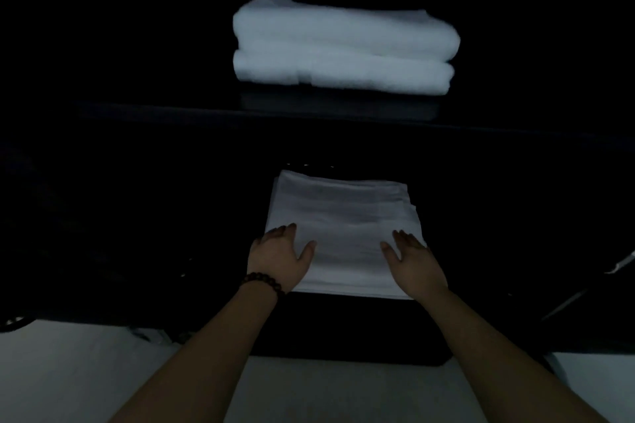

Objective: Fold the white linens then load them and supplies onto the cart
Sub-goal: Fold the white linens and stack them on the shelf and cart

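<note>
The scene is very dark. A flat folded white linen lies on a lower dark shelf of the cart. My left hand, with a bead bracelet on the wrist, rests on the linen's near left side with straight fingers. My right hand lies with straight fingers on its near right side. Higher up, on an upper shelf, sits a stack of two thick folded white towels.
The cart's frame is nearly black and its edges are hard to make out. A pale floor shows at the bottom left and right. Thin metal bars glint at the right edge.
</note>
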Motion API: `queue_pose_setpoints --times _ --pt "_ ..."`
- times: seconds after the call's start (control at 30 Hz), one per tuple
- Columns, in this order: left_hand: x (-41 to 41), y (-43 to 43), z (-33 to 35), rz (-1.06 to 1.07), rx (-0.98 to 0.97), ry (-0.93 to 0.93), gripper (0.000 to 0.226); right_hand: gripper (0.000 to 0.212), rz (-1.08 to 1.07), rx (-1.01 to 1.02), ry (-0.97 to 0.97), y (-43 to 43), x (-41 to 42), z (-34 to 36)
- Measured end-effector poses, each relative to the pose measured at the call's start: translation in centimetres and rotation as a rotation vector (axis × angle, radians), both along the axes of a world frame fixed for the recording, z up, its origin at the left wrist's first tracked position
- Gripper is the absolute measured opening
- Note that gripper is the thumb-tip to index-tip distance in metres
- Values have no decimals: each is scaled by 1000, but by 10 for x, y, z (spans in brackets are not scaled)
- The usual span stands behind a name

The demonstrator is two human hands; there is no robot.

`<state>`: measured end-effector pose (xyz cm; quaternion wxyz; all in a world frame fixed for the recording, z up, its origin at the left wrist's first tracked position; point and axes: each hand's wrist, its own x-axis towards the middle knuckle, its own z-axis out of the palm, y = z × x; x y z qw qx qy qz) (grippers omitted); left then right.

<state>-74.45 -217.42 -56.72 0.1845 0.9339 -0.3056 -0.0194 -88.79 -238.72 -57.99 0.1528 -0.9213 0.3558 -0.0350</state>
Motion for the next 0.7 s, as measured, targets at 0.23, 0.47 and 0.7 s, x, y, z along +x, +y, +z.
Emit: queue_pose_setpoints --times 0.23,0.47,0.7 --pt "-50 26 114 -42 35 137 64 64 58 193 -23 51 -38 131" --pt "-111 58 236 -70 115 250 60 67 45 376 75 107 -90 256" --pt "-154 71 359 -93 90 289 59 62 -25 432 33 141 -132 368"
